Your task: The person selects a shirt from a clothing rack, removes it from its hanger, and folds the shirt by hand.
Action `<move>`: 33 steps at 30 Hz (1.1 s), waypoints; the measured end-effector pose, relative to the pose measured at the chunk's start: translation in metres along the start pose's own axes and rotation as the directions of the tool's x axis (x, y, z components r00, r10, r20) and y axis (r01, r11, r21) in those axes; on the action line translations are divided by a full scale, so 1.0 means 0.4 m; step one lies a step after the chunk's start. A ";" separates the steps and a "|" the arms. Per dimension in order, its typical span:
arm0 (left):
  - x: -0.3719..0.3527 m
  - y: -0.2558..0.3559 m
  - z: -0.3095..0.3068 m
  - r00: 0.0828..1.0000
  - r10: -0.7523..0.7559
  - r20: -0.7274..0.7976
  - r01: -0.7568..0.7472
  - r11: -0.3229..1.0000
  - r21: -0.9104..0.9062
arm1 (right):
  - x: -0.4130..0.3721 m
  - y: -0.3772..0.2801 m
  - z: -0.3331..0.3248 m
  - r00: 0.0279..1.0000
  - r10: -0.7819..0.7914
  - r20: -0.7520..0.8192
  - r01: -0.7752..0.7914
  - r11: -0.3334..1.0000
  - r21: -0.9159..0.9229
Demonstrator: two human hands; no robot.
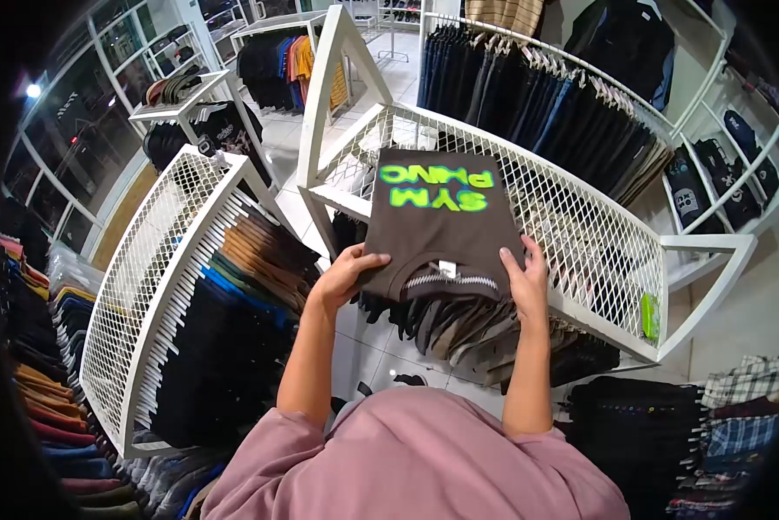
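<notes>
A folded dark grey-brown T-shirt (441,230) with bright green lettering is held out in front of me, its collar and white neck label toward my body. My left hand (355,273) grips the near left corner, thumb on top and fingers underneath. On the opposite side my right hand (525,269) pinches the near right corner the same way. Under and beyond the shirt runs the white mesh top of a clothes rack (580,243); the shirt overlaps its left part in this view.
Dark trousers (528,95) hang on a curved rail behind. To the left stands another mesh-topped rack (159,260) with packed garments below. A green packet (650,316) lies at the mesh's right end. Plaid shirts (745,425) hang at lower right, coloured garments (51,399) at lower left.
</notes>
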State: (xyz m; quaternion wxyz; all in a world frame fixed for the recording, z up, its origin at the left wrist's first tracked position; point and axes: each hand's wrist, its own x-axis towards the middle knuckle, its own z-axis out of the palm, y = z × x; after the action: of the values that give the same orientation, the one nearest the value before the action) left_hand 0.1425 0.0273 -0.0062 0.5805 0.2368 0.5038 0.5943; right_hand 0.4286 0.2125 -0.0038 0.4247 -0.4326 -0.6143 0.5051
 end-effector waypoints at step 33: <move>-1.045 0.054 -0.502 0.617 0.407 -0.674 -0.504 0.862 0.060 | -0.572 -0.369 0.926 0.237 -0.030 0.971 -0.295 0.950 0.102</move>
State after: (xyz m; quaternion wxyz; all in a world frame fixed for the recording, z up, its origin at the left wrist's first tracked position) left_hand 0.0481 -0.4220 0.0632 0.2058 0.0892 0.5581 0.7988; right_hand 0.1190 -0.1181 0.0749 -0.0320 -0.0225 -0.6319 0.7741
